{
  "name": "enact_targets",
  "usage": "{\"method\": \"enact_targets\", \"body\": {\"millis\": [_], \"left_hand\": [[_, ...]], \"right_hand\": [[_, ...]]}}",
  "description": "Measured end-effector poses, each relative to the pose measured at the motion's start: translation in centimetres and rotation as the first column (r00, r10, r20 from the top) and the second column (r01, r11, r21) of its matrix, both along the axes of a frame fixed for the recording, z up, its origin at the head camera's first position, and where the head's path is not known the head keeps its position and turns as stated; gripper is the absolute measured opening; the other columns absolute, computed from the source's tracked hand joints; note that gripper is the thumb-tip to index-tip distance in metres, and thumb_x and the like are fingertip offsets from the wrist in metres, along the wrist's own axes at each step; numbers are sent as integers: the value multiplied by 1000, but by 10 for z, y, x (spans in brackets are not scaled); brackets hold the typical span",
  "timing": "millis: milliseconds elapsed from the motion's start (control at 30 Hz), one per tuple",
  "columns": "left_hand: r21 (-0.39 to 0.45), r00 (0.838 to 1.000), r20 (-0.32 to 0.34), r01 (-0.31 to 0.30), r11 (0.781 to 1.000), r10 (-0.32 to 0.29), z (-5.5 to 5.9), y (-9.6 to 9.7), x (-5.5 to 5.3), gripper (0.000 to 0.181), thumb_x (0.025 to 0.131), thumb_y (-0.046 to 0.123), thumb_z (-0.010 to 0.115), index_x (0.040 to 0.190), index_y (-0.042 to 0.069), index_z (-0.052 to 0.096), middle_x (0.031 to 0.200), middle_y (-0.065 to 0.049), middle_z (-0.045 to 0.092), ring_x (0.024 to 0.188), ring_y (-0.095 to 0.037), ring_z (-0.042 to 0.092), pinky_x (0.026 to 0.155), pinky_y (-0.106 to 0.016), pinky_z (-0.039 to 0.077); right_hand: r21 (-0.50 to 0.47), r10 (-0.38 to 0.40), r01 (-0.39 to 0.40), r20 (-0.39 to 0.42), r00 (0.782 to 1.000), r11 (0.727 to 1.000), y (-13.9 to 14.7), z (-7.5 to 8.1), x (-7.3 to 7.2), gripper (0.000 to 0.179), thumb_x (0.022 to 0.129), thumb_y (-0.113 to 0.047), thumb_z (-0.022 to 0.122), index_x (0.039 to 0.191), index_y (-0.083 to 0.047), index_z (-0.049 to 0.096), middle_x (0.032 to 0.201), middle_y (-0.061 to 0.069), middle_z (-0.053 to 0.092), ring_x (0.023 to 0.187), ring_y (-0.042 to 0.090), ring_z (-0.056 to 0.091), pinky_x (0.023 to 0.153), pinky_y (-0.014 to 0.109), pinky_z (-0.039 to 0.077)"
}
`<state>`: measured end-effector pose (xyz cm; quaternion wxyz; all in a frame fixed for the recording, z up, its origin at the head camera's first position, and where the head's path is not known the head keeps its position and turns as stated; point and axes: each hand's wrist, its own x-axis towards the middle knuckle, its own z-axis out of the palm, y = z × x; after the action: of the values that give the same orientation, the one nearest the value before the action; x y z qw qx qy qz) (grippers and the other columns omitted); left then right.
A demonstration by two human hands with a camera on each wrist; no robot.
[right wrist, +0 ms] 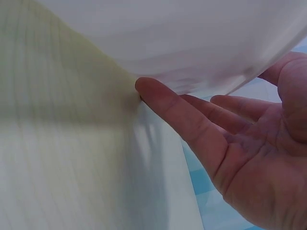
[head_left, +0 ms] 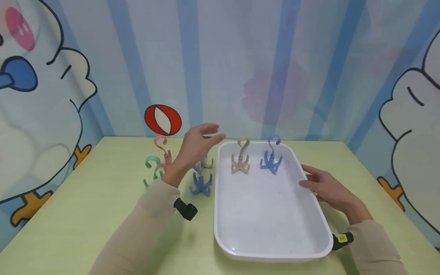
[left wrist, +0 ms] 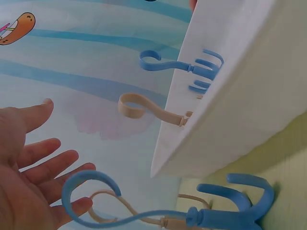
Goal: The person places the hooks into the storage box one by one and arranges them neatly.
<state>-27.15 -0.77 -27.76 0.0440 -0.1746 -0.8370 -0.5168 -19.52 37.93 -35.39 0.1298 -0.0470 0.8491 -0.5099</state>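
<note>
My left hand (head_left: 197, 143) hovers above the table, left of a white tray (head_left: 268, 214), fingers extended and holding nothing. Beneath it a blue multi-arm hanging hook (head_left: 201, 185) stands on the table, with a beige hook (head_left: 207, 165) partly hidden behind. To the left are a pink hook (head_left: 167, 158), partly covered by the hand, and a green hook (head_left: 151, 162), partly covered by the arm. Inside the tray's far end stand another beige hook (head_left: 240, 158) and another blue hook (head_left: 271, 162). My right hand (head_left: 328, 189) holds the tray's right rim, thumb over it and fingers against its outer side.
The pale green table (head_left: 68, 214) ends at a wall covering (head_left: 227, 68) with blue stripes and cartoon figures. Each wrist wears a black strap device; the left one (head_left: 185, 209) hangs over the table beside the tray.
</note>
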Motion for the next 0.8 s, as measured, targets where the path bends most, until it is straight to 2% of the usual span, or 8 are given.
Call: {"method": "enact_targets", "body": {"millis": [300, 567, 800], "left_hand": [[-17, 997, 60, -46, 999, 47, -11, -29, 14, 53, 103, 39, 69, 150, 15, 59, 149, -7, 64, 137, -31, 61, 109, -51, 54], [35, 992, 119, -57, 998, 53, -24, -43, 27, 49, 104, 34, 68, 149, 16, 61, 150, -6, 64, 137, -30, 62, 115, -53, 50], [99, 990, 140, -39, 994, 25, -36, -50, 33, 49, 103, 27, 70, 149, 14, 61, 150, -9, 63, 136, -31, 63, 115, -51, 50]], "right_hand": [[3, 5, -5, -3, 1000, 1000, 0, -2, -2, 79, 110, -25, 58, 170, -5, 11, 158, 36, 43, 117, 30, 72, 84, 43, 66], [16, 0, 0, -3, 1000, 1000, -1, -2, -1, 79, 110, -26, 59, 170, -5, 12, 158, 36, 43, 116, 30, 72, 85, 43, 66], [17, -1, 1, -1, 1000, 1000, -1, -1, -1, 79, 110, -26, 59, 170, -6, 12, 158, 36, 43, 115, 29, 73, 84, 43, 66]]}}
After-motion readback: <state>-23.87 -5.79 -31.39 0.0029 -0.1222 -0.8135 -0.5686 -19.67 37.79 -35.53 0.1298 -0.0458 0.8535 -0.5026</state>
